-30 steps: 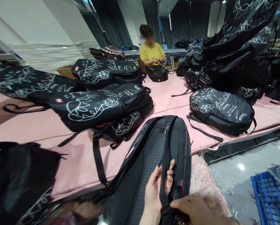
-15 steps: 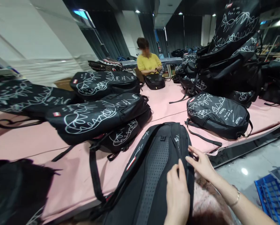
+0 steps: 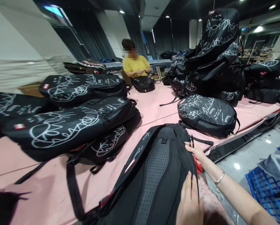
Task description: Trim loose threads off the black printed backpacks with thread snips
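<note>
A black backpack (image 3: 128,200) lies back panel up in front of me, its dotted mesh strip running down the middle. My left hand (image 3: 190,200) grips its right side edge, fingers stretched along the seam and the thumb on the outer side. Further up that edge, my right hand (image 3: 197,153) is closed around a small black tool with two pointed tips, which looks like thread snips (image 3: 192,140); most of it is hidden in the hand. Something red (image 3: 197,165) shows under the right palm, and I cannot tell whether it belongs to the bag or the tool.
Black backpacks with white scribbles (image 3: 67,125) lie stacked at left on the pink table (image 3: 151,107). Another backpack (image 3: 207,114) sits at right, with a tall pile (image 3: 215,62) behind. A person in yellow (image 3: 136,65) works across the table. A blue crate (image 3: 262,193) stands low at right.
My right hand has turned at the bag's edge, and the two-pointed tool now shows. My left hand has slid down and right along the side. The view has shifted right.
</note>
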Demonstrator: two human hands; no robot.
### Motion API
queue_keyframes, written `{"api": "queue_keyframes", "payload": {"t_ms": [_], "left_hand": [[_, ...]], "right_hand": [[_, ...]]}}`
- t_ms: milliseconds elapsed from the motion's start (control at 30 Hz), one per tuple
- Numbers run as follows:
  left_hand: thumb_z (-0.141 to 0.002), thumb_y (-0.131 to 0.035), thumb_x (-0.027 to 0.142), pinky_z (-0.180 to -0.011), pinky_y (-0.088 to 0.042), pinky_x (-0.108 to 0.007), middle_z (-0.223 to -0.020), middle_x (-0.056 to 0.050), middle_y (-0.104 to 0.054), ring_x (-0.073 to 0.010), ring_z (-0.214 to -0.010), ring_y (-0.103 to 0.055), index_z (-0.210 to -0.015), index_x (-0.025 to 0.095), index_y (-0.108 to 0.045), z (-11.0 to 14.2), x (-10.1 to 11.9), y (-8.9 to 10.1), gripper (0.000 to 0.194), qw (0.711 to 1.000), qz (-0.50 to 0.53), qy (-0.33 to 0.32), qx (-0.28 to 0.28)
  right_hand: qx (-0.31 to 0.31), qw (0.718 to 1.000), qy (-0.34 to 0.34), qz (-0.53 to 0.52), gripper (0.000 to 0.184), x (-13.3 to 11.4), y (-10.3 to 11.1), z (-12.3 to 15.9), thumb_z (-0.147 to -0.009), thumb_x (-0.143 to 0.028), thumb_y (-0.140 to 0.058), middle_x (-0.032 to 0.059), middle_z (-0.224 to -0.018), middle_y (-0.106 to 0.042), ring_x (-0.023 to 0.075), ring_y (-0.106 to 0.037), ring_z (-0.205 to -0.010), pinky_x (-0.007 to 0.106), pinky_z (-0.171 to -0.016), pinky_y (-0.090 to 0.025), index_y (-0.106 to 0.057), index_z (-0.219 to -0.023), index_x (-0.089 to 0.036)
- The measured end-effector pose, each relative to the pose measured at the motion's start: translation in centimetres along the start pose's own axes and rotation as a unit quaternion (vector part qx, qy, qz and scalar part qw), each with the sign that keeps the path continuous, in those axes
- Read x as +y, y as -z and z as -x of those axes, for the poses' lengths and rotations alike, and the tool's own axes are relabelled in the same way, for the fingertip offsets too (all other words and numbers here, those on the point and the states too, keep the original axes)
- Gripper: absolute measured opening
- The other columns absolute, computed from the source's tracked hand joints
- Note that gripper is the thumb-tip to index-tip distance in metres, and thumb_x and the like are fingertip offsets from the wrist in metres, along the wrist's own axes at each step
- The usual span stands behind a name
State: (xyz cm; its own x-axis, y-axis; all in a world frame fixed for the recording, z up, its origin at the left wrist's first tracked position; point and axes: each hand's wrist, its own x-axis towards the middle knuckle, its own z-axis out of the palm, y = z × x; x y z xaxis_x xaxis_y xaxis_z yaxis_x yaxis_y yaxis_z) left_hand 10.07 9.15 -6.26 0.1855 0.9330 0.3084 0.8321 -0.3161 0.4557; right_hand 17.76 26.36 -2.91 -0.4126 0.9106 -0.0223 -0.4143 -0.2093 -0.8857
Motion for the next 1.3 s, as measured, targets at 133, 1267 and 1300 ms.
{"api": "queue_keyframes", "payload": {"t_ms": [133, 1267, 1300], "left_hand": [[-0.077, -0.051, 0.023, -0.095, -0.041, -0.044, -0.14, -0.018, -0.03, -0.0319, -0.125, -0.035, -0.137, 0.014, -0.027, 0.6, 0.0, 1.4, 0.065, 0.998, 0.022, -0.003, -0.053], [-0.059, -0.071, 0.027, -0.072, -0.049, -0.03, -0.078, -0.002, -0.062, -0.0148, -0.072, -0.061, -0.119, 0.016, -0.037, -3.7, 0.0, 0.8, 0.07, 0.787, 0.492, 0.348, 0.132], [-0.058, -0.072, 0.026, -0.071, -0.049, -0.029, -0.079, -0.002, -0.063, -0.0147, -0.072, -0.062, -0.117, 0.016, -0.038, -3.7, 0.0, 0.8, 0.069, 0.778, 0.502, 0.351, 0.137]], "right_hand": [[-0.02, 0.998, -0.011, -0.054, 0.039, 0.3, 0.3, 0.1, -0.062, -0.039, -0.071, 0.0057, -0.082, -0.069, 0.0203, -0.064, -0.078, 0.035, -0.075, -0.048, -0.065, -0.092, -0.014], [0.111, 0.978, -0.005, 0.176, 0.023, -0.2, -1.0, 6.0, -0.065, -0.031, -0.069, -0.0022, -0.065, -0.058, 0.0093, -0.05, -0.056, 0.021, -0.053, -0.039, -0.062, -0.081, -0.016], [0.113, 0.967, 0.013, 0.229, 0.018, -0.2, -0.8, 6.9, -0.065, -0.03, -0.068, -0.0029, -0.063, -0.056, 0.009, -0.048, -0.056, 0.021, -0.053, -0.037, -0.061, -0.074, -0.016]]}}
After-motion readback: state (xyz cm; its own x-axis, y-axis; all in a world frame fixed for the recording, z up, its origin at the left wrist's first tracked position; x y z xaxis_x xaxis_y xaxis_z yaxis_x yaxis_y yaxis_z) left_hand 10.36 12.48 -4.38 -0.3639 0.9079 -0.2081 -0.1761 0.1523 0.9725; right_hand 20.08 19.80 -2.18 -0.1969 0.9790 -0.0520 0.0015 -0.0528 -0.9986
